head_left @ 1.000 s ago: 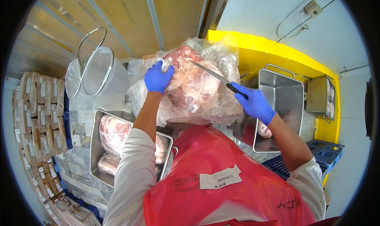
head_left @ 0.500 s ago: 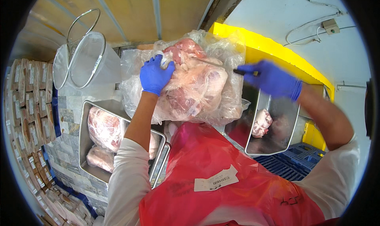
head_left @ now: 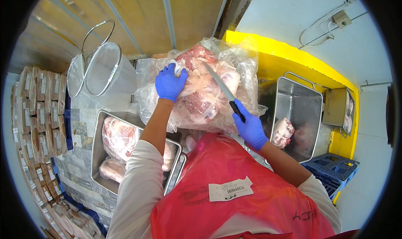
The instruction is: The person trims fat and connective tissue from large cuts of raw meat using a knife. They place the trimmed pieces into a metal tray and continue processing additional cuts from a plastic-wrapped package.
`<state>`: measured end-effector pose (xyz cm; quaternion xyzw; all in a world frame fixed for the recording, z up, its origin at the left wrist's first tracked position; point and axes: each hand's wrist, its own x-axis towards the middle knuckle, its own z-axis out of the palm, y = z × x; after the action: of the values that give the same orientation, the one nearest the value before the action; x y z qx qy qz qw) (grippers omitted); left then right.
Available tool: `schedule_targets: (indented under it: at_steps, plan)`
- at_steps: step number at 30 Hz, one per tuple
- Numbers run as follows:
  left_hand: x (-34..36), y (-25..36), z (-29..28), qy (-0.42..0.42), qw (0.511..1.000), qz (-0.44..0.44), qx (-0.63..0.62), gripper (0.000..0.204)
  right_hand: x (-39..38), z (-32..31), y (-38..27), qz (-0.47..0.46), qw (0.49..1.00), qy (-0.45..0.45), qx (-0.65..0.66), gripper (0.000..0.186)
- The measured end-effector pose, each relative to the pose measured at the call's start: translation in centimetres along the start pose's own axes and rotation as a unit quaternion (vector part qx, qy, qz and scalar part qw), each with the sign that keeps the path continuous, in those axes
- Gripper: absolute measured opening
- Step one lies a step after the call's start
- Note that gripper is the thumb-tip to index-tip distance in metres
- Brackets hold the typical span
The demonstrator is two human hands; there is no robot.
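Note:
A large pile of raw meat [head_left: 200,92] lies on clear plastic wrapping [head_left: 245,67] in front of me. My right hand [head_left: 252,130], in a blue glove, is closed round the black handle of a long knife [head_left: 222,85]. The blade slants up and left over the meat, its tip near the dark red part at the top. My left hand [head_left: 171,83], also gloved in blue, presses on the upper left of the meat. Its fingers curl over crumpled plastic and fat there, and what lies beneath them is partly hidden.
A metal bin [head_left: 97,155] at left holds wrapped meat pieces. Another metal bin [head_left: 317,113] at right holds one meat chunk [head_left: 283,132]. Clear tubs with metal rims [head_left: 119,67] stand far left, beside stacked cartons [head_left: 44,113]. A blue pallet [head_left: 335,165] lies right, below a yellow ledge [head_left: 293,57].
My right hand has swung down and toward me with the knife, so the blade now points up and left instead of lying nearly sideways. My left hand stays on the meat.

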<state>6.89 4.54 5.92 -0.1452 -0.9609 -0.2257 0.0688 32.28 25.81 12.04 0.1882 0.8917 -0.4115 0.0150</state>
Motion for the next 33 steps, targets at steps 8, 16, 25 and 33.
schedule_targets:
  at_steps: [8,16,25,33]
  plan:
    - [0.4,0.1,0.4,0.015,0.999,0.028,-0.010,0.055,4.4,-10.2,-6.8,-0.131,0.934,-0.039,-0.330,0.041]
    - [0.2,-1.0,-0.3,0.007,0.999,0.022,-0.029,0.052,14.1,-15.5,-16.3,0.001,0.944,-0.273,-0.183,0.035]
    - [0.4,-0.3,0.9,0.034,0.998,0.043,-0.038,0.049,9.1,-9.6,-6.2,0.050,0.984,-0.144,-0.089,0.037]
    - [-0.5,-0.3,0.4,0.054,0.998,0.013,-0.037,0.051,1.5,3.3,0.9,0.036,0.999,0.016,0.024,0.053]
